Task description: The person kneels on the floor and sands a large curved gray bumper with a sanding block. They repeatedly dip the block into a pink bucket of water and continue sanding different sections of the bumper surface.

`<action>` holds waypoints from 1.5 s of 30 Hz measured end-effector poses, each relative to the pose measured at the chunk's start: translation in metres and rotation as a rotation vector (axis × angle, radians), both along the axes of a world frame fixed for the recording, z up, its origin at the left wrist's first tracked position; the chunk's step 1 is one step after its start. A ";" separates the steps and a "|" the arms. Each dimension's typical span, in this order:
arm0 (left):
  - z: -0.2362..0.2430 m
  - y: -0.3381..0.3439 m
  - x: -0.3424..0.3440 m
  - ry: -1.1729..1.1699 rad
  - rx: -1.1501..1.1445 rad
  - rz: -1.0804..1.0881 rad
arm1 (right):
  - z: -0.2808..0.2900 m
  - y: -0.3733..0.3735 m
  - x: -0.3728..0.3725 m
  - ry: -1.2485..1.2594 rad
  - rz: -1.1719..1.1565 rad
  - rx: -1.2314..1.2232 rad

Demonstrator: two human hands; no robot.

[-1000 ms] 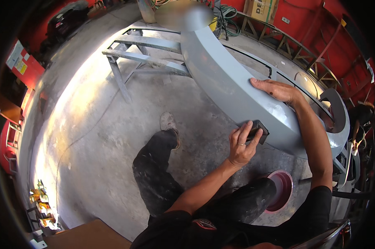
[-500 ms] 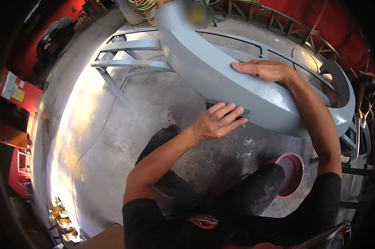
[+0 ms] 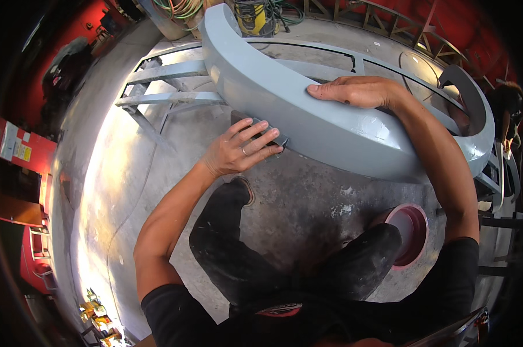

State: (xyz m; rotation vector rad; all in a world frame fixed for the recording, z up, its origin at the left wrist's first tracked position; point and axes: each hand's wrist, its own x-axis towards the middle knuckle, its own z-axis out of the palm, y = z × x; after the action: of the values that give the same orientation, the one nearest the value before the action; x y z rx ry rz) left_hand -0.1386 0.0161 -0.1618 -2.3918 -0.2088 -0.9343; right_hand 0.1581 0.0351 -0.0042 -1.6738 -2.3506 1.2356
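Observation:
A long curved grey car bumper rests on a metal stand. My left hand is closed on a dark sanding block, its fingers across it, held against the lower edge of the bumper toward the left. My right hand grips the top of the bumper right of centre, thumb along the upper surface and the other fingers partly hidden over the far side. A pink bucket with greyish liquid sits on the floor beside my right knee.
Coiled hoses and a black-and-yellow machine stand at the back. A red cabinet is at the left, with cans at lower left. A wooden frame runs along the red wall. My legs are bent on the concrete floor.
My left hand has moved left and up along the bumper's lower edge with the block. The view has shifted; my right hand stays on the bumper's top.

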 end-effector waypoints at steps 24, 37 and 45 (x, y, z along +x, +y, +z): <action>-0.019 -0.199 0.092 -1.184 -1.581 -0.048 | 0.015 -0.127 0.026 0.502 -0.221 0.956; -0.033 -0.241 0.208 -0.671 -2.645 -0.524 | -0.147 -0.358 0.118 0.492 -0.692 0.582; -0.031 -0.190 0.211 -1.320 -2.265 -0.262 | -0.350 -0.472 0.301 -0.149 -1.765 0.824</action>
State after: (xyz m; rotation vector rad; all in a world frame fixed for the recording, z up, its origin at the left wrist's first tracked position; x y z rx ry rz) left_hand 0.0723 -0.1738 -0.1930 -2.1200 -2.5854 -3.4687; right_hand 0.4588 -0.4372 -0.3544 -2.1997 -0.3918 -0.1898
